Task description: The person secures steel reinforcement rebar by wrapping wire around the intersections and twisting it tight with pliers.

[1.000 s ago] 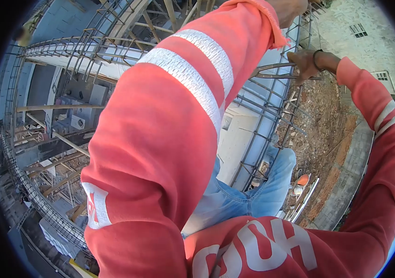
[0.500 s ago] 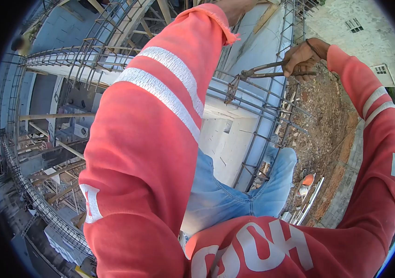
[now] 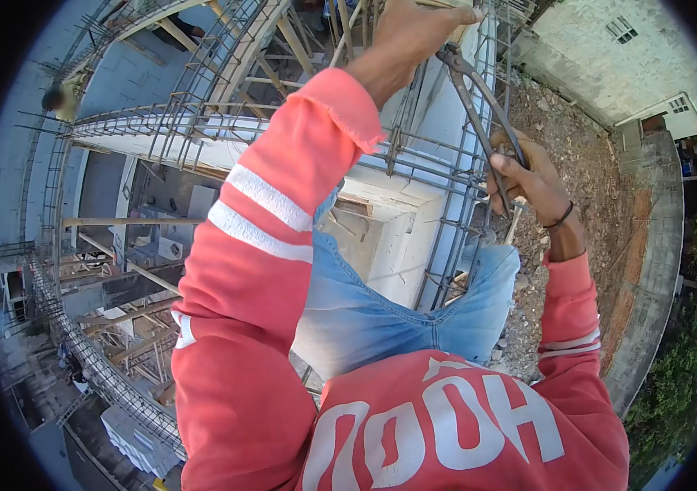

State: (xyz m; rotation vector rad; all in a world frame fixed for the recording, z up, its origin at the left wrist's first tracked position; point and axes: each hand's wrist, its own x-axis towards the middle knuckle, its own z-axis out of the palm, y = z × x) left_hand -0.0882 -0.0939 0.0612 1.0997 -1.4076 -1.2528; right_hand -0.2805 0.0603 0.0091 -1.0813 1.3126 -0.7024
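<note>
Moved since the earlier frame: the pincers (image 3: 469,105) have been swung from a nearly level lie to a steep one, head uppermost; the right hand (image 3: 533,175) has been lowered in the frame, and the left hand (image 3: 414,34) has been brought further into view at the top.
Pincers: held right of upper centre; their head is set to the upper left of the right hand, clear of its fingers, and their two handles are spread, running down and rightward into its grip.
Right hand: the lower ends of the handles are grasped, with fingers curled around them; a dark band (image 3: 559,217) is worn on the wrist.
Left hand: placed at the top centre, just up and left of the pincers' head; one finger is stretched rightward; whether anything is grasped cannot be told.
Steel bars (image 3: 438,168): seen to the lower left of the handles, crossed in a lattice over a pale wall (image 3: 414,245).
Jeans (image 3: 397,307): seen at lower centre, below the bars.
Rubble ground (image 3: 569,151): seen right of the right hand.
</note>
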